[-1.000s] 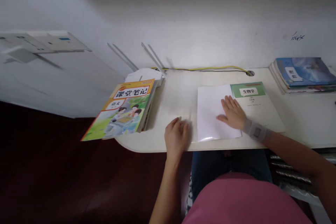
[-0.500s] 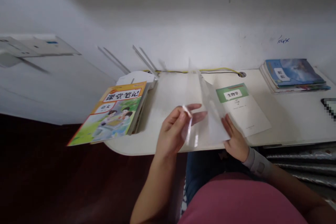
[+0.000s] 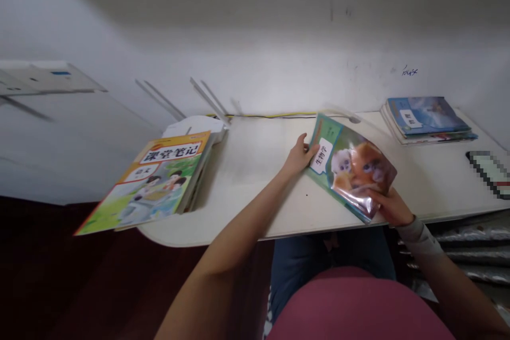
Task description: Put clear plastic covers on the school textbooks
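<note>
Two hands hold one book in the head view. The monkey book (image 3: 350, 167) has a shiny clear cover and sits tilted on the white desk (image 3: 255, 180), a bit right of the middle, with its near corner close to the desk edge. The left hand (image 3: 297, 156) pinches the far left corner by the label. The right hand (image 3: 388, 204) grips the near right corner, thumb on top. To do this well, both hands should hold the corners firmly and keep the slippery cover flat and snug. A yellow picture book (image 3: 153, 178) lies on the left, hanging over the edge. A pile of books (image 3: 426, 119) sits far right.
</note>
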The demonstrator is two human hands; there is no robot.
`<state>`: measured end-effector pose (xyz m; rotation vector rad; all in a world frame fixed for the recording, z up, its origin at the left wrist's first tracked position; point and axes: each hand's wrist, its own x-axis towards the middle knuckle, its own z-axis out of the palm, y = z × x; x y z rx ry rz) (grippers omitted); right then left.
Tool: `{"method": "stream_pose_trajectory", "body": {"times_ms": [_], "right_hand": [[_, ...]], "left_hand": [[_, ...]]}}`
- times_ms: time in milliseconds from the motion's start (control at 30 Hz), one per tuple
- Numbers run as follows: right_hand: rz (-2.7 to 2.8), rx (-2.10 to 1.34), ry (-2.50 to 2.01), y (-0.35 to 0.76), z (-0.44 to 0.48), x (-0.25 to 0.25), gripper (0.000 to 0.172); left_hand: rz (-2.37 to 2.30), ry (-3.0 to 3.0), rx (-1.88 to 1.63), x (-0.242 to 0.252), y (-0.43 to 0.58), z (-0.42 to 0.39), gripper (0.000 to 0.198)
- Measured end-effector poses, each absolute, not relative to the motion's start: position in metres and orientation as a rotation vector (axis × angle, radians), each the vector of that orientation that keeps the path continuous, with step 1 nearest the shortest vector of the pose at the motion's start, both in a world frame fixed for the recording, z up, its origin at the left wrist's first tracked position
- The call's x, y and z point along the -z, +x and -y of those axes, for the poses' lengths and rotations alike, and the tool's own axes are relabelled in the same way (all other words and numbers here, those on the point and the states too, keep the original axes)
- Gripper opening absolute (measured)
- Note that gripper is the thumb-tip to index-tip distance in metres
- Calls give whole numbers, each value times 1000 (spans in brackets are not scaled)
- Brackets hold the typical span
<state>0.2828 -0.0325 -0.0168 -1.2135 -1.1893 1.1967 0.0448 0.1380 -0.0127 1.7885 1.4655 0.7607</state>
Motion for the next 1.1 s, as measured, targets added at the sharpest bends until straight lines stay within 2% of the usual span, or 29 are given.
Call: {"method": "stream_pose_trajectory", "body": {"times_ms": [67,133,300,400,500,800,933,1100], "right_hand": [[1030,-1315,-1216,294,29,17,35],[974,-1248,-1308,309,24,17,40],[1263,-592,-1724,358,0,17,48],[1410,-442,-1808,382,-19,17,49],[1489,-361,-1892,398,-42,18,44],[1544,-187,-2083,408,-79,27,12],[1547,-130,-2148,405,-84,32,11],[1638,-50,-2105,388,-97,36,14]], "left_hand": [[-1556,1906,-636,12,46,-138,68],[-1584,1972,-562,9,45,-134,62],[-1592,2050,-452,4,43,-130,49],[-1634,2093,-436,5,50,-140,46],[-1664,2133,-423,8,63,-160,44],[-1733,2114,-403,5,105,-207,40],[-1761,2067,-382,4,112,-210,35],[-1795,2036,-436,6,96,-211,40]]}}
